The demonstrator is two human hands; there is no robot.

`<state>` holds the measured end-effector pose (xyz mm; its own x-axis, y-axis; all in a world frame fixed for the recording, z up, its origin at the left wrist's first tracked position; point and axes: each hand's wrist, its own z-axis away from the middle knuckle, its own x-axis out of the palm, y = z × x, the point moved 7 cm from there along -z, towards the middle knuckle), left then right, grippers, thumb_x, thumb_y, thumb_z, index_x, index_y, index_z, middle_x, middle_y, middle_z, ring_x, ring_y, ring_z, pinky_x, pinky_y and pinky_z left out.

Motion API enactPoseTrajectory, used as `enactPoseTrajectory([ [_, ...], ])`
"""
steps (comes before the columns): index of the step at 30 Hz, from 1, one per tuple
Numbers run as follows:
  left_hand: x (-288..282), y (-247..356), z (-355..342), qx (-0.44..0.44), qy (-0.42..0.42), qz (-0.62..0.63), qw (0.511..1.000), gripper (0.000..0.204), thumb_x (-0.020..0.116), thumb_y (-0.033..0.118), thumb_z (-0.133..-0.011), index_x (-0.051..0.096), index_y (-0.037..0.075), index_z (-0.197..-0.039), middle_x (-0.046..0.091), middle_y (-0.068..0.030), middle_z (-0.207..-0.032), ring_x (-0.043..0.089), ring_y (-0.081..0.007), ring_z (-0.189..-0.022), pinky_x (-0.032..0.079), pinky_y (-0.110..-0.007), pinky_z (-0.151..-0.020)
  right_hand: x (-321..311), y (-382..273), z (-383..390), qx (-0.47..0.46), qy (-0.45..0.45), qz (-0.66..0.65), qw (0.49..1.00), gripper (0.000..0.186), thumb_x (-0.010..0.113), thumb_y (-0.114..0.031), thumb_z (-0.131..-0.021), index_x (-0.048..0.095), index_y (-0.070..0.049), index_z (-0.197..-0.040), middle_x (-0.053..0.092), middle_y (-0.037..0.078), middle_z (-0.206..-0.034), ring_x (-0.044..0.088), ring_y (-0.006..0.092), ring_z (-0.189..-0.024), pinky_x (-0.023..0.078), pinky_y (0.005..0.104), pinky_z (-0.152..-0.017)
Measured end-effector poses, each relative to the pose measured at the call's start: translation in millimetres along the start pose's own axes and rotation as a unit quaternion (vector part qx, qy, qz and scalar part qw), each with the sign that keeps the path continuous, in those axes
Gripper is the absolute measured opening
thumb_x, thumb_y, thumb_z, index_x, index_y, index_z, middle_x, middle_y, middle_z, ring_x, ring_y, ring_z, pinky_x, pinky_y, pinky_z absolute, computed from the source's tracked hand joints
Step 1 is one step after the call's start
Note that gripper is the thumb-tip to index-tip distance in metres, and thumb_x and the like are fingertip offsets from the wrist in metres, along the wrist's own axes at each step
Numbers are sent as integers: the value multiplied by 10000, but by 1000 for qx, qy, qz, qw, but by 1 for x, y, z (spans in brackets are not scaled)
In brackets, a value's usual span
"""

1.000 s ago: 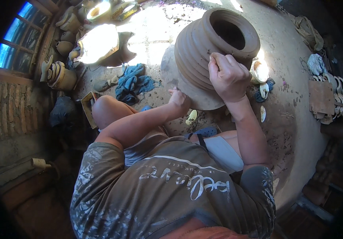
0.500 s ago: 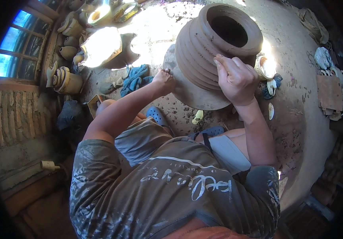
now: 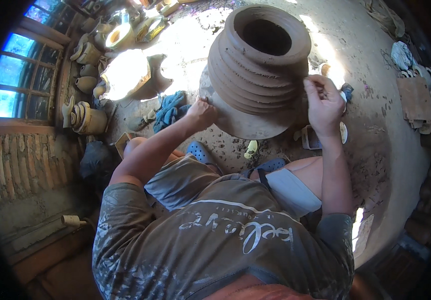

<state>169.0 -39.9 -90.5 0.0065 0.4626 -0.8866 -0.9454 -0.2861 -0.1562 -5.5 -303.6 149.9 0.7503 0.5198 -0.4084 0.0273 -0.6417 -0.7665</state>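
A large grey-brown clay pot (image 3: pixel 255 80) with raised horizontal ridges and a wide dark mouth stands on a round flat board (image 3: pixel 253 125). My left hand (image 3: pixel 203 114) has its fingers curled on the board's left edge, left of the pot. My right hand (image 3: pixel 323 105) is at the pot's right side, thumb and fingers pinched close to the ridged wall; whatever is between them is too small to make out. A blue cloth (image 3: pixel 170 107) lies just beyond my left hand. A clear container (image 3: pixel 310 137) sits below my right hand.
Clay pots (image 3: pixel 88 120) line the left wall beside a window (image 3: pixel 5 70). A sunlit pale object (image 3: pixel 125 75) is at the back left. A brown board with curved pale pieces (image 3: pixel 413 100) is at the right. My sandalled feet (image 3: pixel 200 152) are below the pot, among clay crumbs.
My right hand has moved rightward from the pot's front to its right side. My left hand has moved left along the board's edge. The pot sits slightly further left in view.
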Motion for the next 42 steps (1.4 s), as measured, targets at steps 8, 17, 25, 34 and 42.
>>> enactPoseTrajectory([
  [8, -43, 121, 40, 104, 38, 83, 990, 271, 602, 308, -985, 691, 83, -1110, 757, -149, -910, 746, -300, -860, 574, -458, -771, 28, -22, -3, 67, -100, 49, 992, 286, 658, -130, -872, 697, 33, -1104, 683, 162, -697, 704, 274, -624, 547, 398, -624],
  [17, -28, 42, 35, -23, 197, 125, 972, 475, 535, 430, -1028, 639, 3, -1208, 667, -204, -1288, 654, -372, -1206, 558, -481, -940, 36, -51, 10, -20, -59, 134, 989, 146, 668, -110, -853, 599, 11, -809, 654, 153, -631, 675, 313, -578, 529, 421, -594],
  [25, -59, 93, 28, -3, 24, 210, 977, 449, 575, 388, -1016, 677, -19, -1177, 660, -290, -1175, 661, -412, -1113, 545, -481, -935, 52, -62, 39, 7, -54, 193, 980, 547, 635, -171, -824, 624, 108, -1294, 698, 185, -751, 714, 377, -683, 590, 490, -669],
  [34, -44, 93, 28, 12, 59, 132, 989, 306, 603, 240, -968, 698, -8, -1119, 689, -259, -1142, 679, -381, -1088, 531, -481, -956, 43, -96, 57, -129, -25, 80, 988, 224, 736, -123, -875, 768, -49, -1084, 714, 125, -840, 716, 326, -703, 592, 415, -657],
  [42, -71, 100, 27, -59, 8, 145, 988, 312, 602, 179, -932, 671, -34, -1150, 667, -253, -1203, 661, -366, -1136, 492, -474, -970, 26, -90, 25, -310, -9, 215, 926, 171, 758, -71, -804, 766, -108, -970, 669, 38, -890, 677, 216, -834, 563, 340, -671],
])
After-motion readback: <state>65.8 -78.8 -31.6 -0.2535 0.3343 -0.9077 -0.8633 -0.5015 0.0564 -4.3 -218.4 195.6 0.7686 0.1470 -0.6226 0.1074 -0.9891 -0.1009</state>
